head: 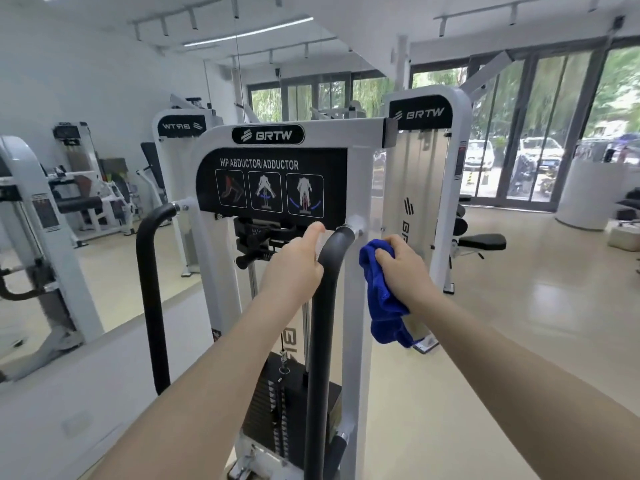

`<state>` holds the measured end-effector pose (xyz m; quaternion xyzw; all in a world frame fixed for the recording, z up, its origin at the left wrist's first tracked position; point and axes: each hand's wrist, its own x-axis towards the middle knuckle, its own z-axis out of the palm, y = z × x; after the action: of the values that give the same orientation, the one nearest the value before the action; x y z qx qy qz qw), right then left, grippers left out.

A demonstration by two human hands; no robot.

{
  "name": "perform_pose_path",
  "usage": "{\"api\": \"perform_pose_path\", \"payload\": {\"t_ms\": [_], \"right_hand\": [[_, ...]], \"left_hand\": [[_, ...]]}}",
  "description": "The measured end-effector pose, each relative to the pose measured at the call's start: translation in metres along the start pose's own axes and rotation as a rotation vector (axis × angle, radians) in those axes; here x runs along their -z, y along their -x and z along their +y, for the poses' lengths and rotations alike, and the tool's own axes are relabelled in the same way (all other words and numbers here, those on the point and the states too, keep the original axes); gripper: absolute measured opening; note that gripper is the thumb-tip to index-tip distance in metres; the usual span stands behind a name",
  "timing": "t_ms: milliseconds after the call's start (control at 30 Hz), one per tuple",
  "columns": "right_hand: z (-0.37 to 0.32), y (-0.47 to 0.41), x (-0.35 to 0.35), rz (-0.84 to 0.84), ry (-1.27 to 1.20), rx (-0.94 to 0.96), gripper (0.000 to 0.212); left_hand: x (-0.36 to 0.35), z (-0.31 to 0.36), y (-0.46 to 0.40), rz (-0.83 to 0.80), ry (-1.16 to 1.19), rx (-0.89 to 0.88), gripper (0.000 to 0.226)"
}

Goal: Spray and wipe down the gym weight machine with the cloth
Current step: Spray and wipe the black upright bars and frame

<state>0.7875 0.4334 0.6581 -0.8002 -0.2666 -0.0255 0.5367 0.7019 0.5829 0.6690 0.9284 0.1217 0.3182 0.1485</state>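
A white hip abductor/adductor weight machine (360, 161) stands straight ahead, with a black instruction panel and two curved dark grey handle bars. My left hand (294, 268) grips the right handle bar (329, 271) near its top bend, thumb pointing up. My right hand (401, 268) holds a bunched blue cloth (381, 299) just right of that bar, against the machine's white upright; the cloth's loose end hangs down. The left handle bar (149, 271) is untouched. No spray bottle is in view.
The black weight stack (277, 410) sits low inside the frame. A wall mirror on the left reflects more machines (86, 202). A second white machine (422, 174) and a black bench (481, 242) stand behind on the right, over open beige floor (519, 323).
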Motion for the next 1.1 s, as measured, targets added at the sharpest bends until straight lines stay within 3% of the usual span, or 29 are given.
{"api": "perform_pose_path", "payload": {"t_ms": [367,467,533,633,733,800,867,967,1100], "right_hand": [[0.016,0.000,-0.010,0.130,0.021,-0.019,0.014],[0.016,0.002,-0.015,0.205,-0.080,0.059,0.012],[0.004,-0.004,-0.017,0.273,-0.082,0.205,0.014],[-0.013,-0.022,-0.024,0.313,0.178,0.468,0.027],[-0.013,-0.043,-0.047,0.278,0.623,0.559,0.025],[-0.005,-0.044,-0.063,0.171,0.702,0.628,0.023],[0.012,-0.035,-0.075,0.176,0.778,0.733,0.020],[0.044,-0.012,-0.084,0.204,0.946,0.947,0.009],[0.048,-0.020,-0.074,0.084,1.060,1.140,0.016]], "left_hand": [[-0.067,-0.044,0.084,-0.096,0.034,0.294,0.051],[-0.074,-0.048,0.095,-0.145,0.091,0.334,0.058],[-0.070,-0.049,0.093,-0.119,0.120,0.341,0.067],[-0.062,-0.056,0.080,-0.053,0.207,0.374,0.077],[-0.060,-0.062,0.078,0.022,0.324,0.333,0.054],[-0.063,-0.067,0.082,0.084,0.408,0.338,0.036],[-0.066,-0.073,0.089,0.147,0.504,0.390,0.028],[-0.073,-0.082,0.098,0.227,0.584,0.437,0.028],[-0.084,-0.074,0.102,0.217,0.676,0.431,0.035]]}}
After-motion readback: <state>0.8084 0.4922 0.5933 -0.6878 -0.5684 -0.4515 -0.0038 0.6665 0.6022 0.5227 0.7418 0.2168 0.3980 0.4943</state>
